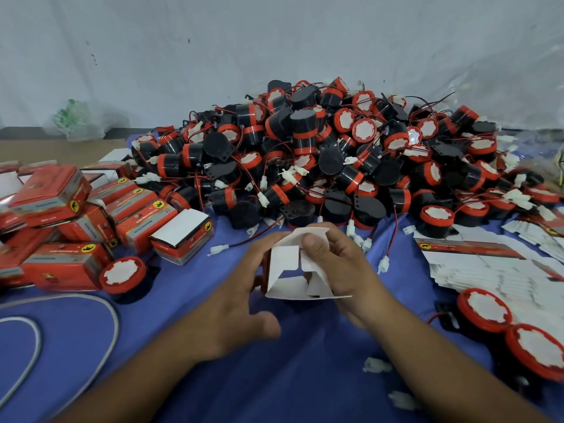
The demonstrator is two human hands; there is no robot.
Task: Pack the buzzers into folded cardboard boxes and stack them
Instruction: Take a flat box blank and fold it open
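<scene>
The bench (189,346), covered in blue cloth, carries all items.

- buzzer heap (320,148): far middle; too many to count, by estimate well over a hundred. Most of the task remains.
- packed boxes (91,221): roughly a dozen, piled loosely at the left edge, not yet stacked squarely.
- flat blanks (488,270): one fanned pile at the right edge.
- open box (293,282): one, mid-bench toward the near edge, flaps up, no buzzer visible inside.
- right hand (338,270): pinches a box flap under the thumb.
- left hand (238,288): fingers against the box's left wall, thumb clear.
- loose buzzers (485,309): two at the near right corner, one beside the packed boxes.
</scene>
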